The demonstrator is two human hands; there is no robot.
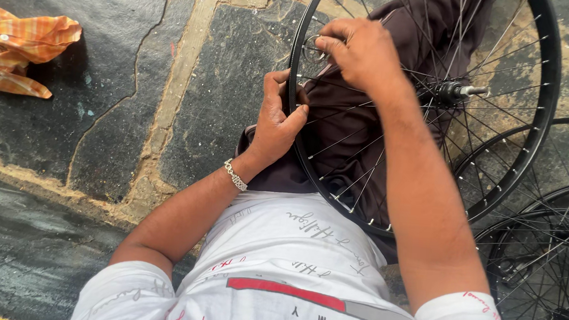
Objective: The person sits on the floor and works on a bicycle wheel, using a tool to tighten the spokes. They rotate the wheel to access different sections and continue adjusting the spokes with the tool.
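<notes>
The person sits on a stone floor (102, 64) of dark slabs with pale, cracked joints, a black bicycle wheel (540, 133) propped across the lap over dark trousers (341, 127). The left hand (277, 122), with a silver bracelet (235, 175) at the wrist, grips the rim on its near-left side: the fingers curl round the outside of the rim and the thumb presses in among the spokes, so the hand is closed firmly on the wheel. The right hand (361, 51) reaches through from above, at the upper-left of the rim, with fingertips pinched together on a small metal ring-shaped tool (315, 47) set against a spoke end; the fingers are drawn in tight around it, though just how it seats on the spoke I cannot tell. The hub and axle (455, 92) stick out near the wheel's centre, to the right of that hand. More black spoked wheels (546, 269) lie stacked on the floor at the right edge, partly under the held wheel. A crumpled orange checked cloth (9, 47) lies well apart at the floor's far-left side.
</notes>
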